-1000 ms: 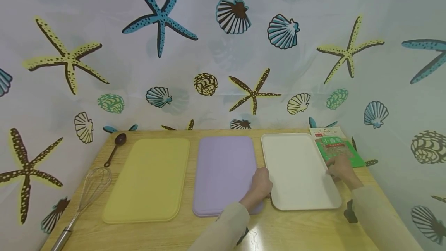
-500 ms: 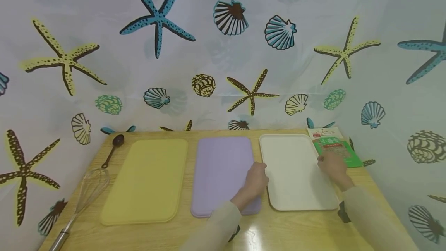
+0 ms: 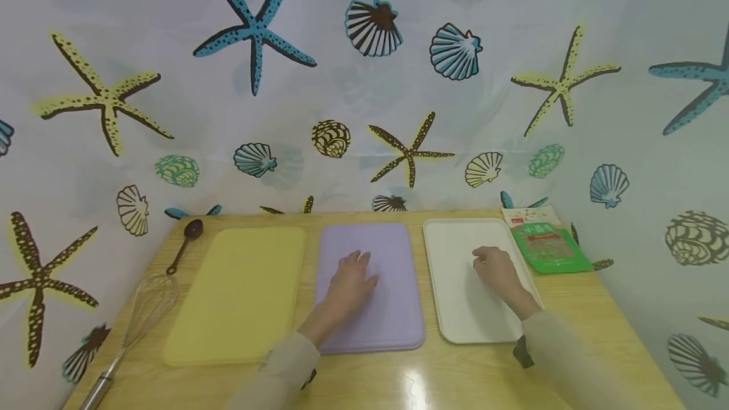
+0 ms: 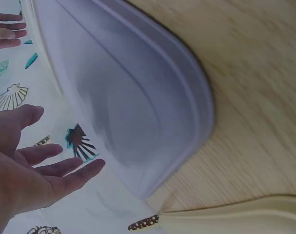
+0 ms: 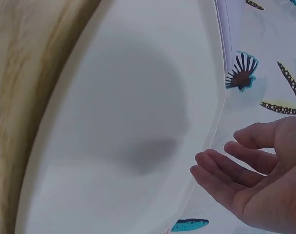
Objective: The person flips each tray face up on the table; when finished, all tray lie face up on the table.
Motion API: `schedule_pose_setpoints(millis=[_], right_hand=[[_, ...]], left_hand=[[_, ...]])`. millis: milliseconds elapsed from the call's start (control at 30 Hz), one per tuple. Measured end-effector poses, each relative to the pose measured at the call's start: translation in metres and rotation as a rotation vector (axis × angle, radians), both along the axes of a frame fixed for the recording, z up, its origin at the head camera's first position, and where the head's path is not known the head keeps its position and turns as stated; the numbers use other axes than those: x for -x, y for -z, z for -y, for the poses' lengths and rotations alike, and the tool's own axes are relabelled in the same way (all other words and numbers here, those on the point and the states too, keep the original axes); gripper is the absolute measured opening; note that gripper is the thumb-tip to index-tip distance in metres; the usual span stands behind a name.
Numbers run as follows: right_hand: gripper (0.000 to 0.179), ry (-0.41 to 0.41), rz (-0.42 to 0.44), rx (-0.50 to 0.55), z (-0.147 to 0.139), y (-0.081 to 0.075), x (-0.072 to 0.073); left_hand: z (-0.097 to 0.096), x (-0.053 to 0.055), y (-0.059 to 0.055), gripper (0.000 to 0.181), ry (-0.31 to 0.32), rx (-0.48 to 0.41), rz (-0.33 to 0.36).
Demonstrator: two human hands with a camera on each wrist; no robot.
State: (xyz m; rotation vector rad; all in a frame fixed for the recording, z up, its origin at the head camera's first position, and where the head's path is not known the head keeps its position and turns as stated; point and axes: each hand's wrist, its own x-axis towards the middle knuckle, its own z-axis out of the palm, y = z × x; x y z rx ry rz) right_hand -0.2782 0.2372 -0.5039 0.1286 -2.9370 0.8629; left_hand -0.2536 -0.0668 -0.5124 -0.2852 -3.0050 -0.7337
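Note:
Over the purple tray [image 3: 393, 252] in the middle, my left hand [image 3: 348, 283] hovers with its fingers loosely spread. In the left wrist view that hand [image 4: 35, 170] is apart from the tray and holds nothing. My right hand [image 3: 501, 271] is above the white tray [image 3: 455, 315], its shadow falling on the tray's surface. Its fingers bend gently in the right wrist view, with nothing between the thumb and fingertips. Left of the purple tray lies a yellow tray [image 3: 245, 296].
A green food packet [image 3: 549, 248] lies at the back right corner of the wooden table [image 3: 364, 385]. Along the left edge are a dark brown spoon [image 3: 185, 242] and a wire whisk [image 3: 137, 328]. A curtain printed with shells and starfish [image 3: 342, 93] encloses the back and sides.
Both hands have come away from the white tray's edges and moved left. The left is now over the purple tray, the right over the white one. The trays look unmoved.

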Motion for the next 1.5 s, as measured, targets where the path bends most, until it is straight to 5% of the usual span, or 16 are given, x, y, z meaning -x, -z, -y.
schedule_pose_setpoints(millis=[467, 700, 1000, 1500], right_hand=[[0.029, -0.191, -0.11, 0.037, 0.07, 0.01, -0.012], [0.032, -0.224, -0.039, 0.036, 0.095, 0.005, -0.012], [0.043, -0.258, 0.102, -0.01, 0.118, 0.005, -0.015], [0.055, -0.219, 0.134, -0.025, 0.126, 0.013, -0.023]], left_hand=[[0.054, -0.01, 0.007, 0.07, -0.091, 0.057, 0.058], [0.062, -0.009, 0.008, 0.074, -0.083, 0.003, 0.144], [0.067, -0.014, 0.008, 0.074, -0.036, 0.009, 0.136], [0.074, -0.013, 0.01, 0.07, -0.034, 0.002, 0.164]])
